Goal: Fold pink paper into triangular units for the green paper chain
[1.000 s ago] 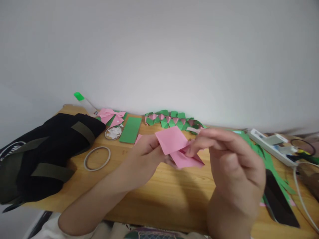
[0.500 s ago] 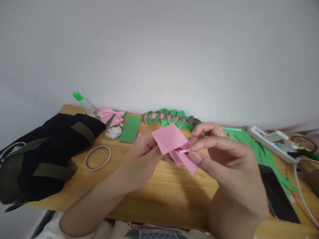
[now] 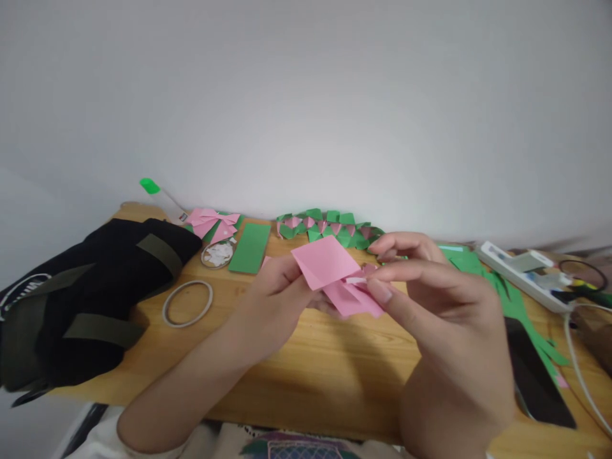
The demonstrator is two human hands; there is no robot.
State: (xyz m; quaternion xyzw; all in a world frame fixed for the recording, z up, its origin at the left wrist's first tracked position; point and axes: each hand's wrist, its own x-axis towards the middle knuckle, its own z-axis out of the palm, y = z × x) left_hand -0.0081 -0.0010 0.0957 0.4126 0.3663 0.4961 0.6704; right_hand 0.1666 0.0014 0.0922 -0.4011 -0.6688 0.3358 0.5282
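Observation:
My left hand (image 3: 277,312) is closed on a folded pink paper piece (image 3: 327,262), gripped at its left side above the table. Several pink flaps stick out under its flat square top. A small white strip (image 3: 356,280) lies at the right flaps. My right hand (image 3: 444,325) pinches the strip's right end between thumb and index finger, while its other fingers curl above. Whether those fingertips also touch the pink paper is hard to make out. My left fingers under the paper are mostly hidden.
Behind stand a green and pink folded-paper chain (image 3: 329,227), green paper (image 3: 250,247) and a pink paper bow (image 3: 213,222). Left are a black bag (image 3: 95,299), a tape roll (image 3: 187,304) and a ring with white scraps (image 3: 218,253). Right: a phone (image 3: 540,373) and a power strip (image 3: 521,274).
The lower pink flaps have swung up and to the right. My right hand has shifted slightly right and up with the white strip's end; my left hand has barely moved.

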